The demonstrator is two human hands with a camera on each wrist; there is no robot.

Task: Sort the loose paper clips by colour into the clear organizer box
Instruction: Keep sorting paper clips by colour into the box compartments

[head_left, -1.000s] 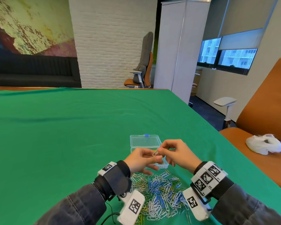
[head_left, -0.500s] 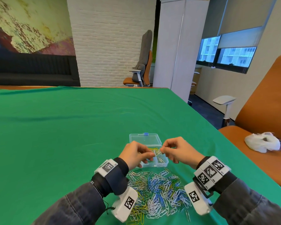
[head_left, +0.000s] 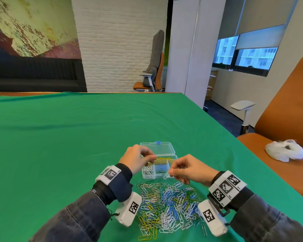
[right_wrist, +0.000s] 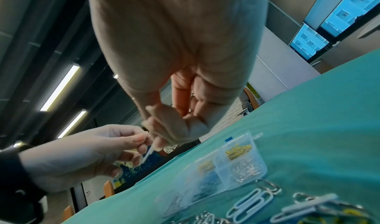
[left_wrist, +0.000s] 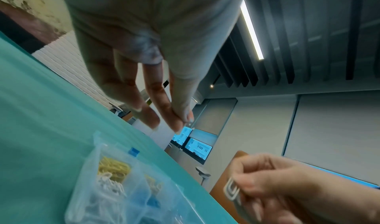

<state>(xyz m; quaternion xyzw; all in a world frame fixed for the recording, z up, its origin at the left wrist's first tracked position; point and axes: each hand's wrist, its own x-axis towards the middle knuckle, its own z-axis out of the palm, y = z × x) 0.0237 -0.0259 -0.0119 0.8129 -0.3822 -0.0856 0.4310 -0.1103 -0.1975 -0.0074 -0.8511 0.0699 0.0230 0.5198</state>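
Hovering side by side above the counter, forearms in dark sleeves angling inward. Left hand (head_left: 136,158) raised with thumb and forefinger tips pressing together, whether on anything unclear. Right hand (head_left: 187,169) curling, fingers (left_wrist: 249,187) pinching a white paper clip (left_wrist: 231,191).

An office meeting room. A large surface (head_left: 63,137) draped in green cloth fills the middle of the frame. Behind it, at upper centre, stands an orange swivel office chair (head_left: 150,74) against a white brick wall (head_left: 119,41). At upper right, windows with roller blinds (head_left: 259,37) show tower blocks outside. Ceiling strip lights (left_wrist: 252,29) appear overhead.
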